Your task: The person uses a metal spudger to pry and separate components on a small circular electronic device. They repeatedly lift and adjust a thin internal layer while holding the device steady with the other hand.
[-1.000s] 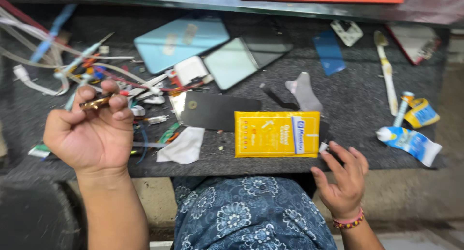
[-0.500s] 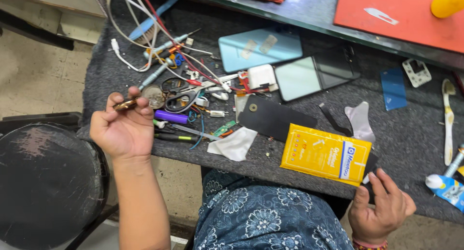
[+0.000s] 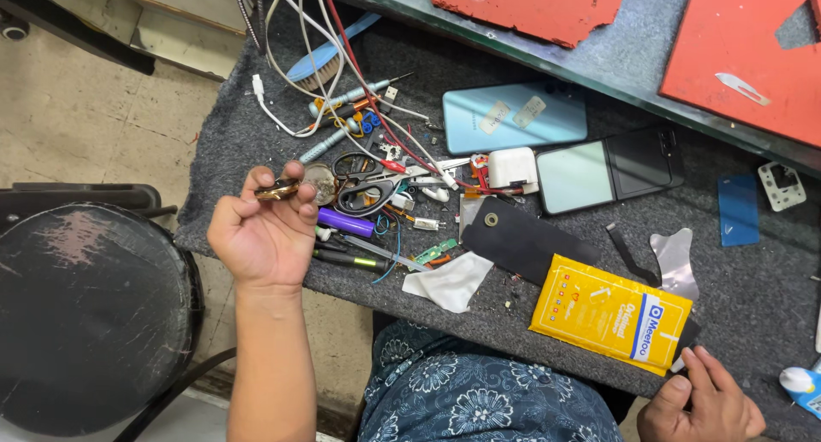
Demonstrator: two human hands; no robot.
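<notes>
My left hand [image 3: 265, 232] is raised over the left end of a grey felt-covered bench [image 3: 753, 305], pinching a small brass-coloured part [image 3: 277, 189] between thumb and fingertips. My right hand [image 3: 703, 399] rests at the bench's near edge, fingertips touching the corner of a yellow flat packet [image 3: 609, 312]. Just right of my left hand lie black-handled scissors [image 3: 369, 184], a round metal disc [image 3: 320, 183], a purple cylinder [image 3: 345, 223] and tangled wires.
A light blue phone back [image 3: 513, 115], a dark phone screen [image 3: 609, 167], a black flat cover [image 3: 523, 237], a white cloth scrap [image 3: 451, 281] and red mats [image 3: 753, 49] lie on the bench. A round black stool [image 3: 85, 314] stands at the left.
The view has swung left and down, bringing the stool and floor into sight. My left hand keeps the brass part pinched; my right hand stays by the yellow packet.
</notes>
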